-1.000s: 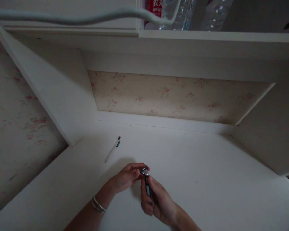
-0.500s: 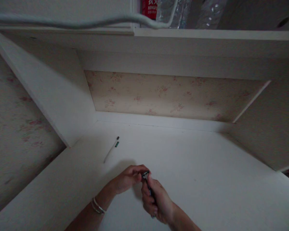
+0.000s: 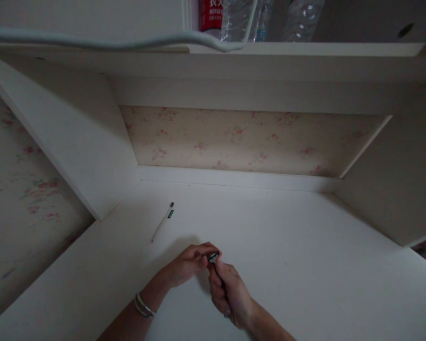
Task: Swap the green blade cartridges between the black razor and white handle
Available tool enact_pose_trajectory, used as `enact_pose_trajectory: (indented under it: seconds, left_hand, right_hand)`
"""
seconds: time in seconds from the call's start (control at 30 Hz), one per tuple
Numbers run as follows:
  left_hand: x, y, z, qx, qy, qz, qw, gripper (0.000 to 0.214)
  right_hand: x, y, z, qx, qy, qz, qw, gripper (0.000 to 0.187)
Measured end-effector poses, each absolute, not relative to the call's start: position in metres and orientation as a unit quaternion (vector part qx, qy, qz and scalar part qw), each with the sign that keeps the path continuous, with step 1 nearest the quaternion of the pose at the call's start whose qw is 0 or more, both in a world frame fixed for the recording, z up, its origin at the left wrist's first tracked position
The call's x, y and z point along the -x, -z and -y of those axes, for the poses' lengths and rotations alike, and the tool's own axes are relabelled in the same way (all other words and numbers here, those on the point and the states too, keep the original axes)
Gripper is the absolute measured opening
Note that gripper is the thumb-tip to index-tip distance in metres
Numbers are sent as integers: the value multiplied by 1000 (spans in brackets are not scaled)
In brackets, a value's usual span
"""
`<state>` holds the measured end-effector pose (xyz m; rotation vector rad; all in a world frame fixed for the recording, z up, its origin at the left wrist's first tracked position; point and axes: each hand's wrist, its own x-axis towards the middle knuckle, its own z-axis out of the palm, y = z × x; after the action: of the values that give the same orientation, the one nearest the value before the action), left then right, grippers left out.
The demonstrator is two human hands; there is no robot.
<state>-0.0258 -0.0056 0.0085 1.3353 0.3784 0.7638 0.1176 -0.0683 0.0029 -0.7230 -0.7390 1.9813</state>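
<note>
My right hand (image 3: 230,291) is wrapped round the dark handle of what looks like a razor (image 3: 213,257), its thumb up near the head. The fingers of my left hand (image 3: 191,263) close on the razor's black and silver head from the left side. Most of the handle is hidden in my right palm. Beyond my left hand, a thin white stick with a dark tip, like a toothbrush (image 3: 159,226), lies slantwise on the white desk (image 3: 287,227). A small dark green and black piece (image 3: 171,214) lies beside its dark end.
Above the desk runs a white shelf (image 3: 305,49) with clear plastic bottles (image 3: 303,21) and a red-labelled item (image 3: 211,16) on it. A pale cable (image 3: 102,45) crosses in front of the shelf. Side panels (image 3: 81,123) flank the desk, with flowered wallpaper (image 3: 206,137) behind.
The view has shifted slightly, moving the shelf and its bottles a little left in the picture. Both hands keep nearly the same place and grip on the razor.
</note>
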Motion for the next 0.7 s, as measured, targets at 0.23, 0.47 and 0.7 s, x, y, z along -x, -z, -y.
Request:
enact_pose_trajectory:
  seconds: [0.23, 0.47, 0.7]
  left_hand:
    - [25, -10, 6, -598, -342, -185, 700, 53]
    - [26, -6, 5, -531, -354, -179, 748, 48]
    - [30, 7, -2, -448, -441, -200, 752, 39]
  right_hand:
    - [-116, -3, 67, 296, -791, 303, 442, 56]
    - [-118, 4, 64, 262, -800, 307, 443, 51]
    - [-124, 2, 58, 238, -765, 359, 478, 37]
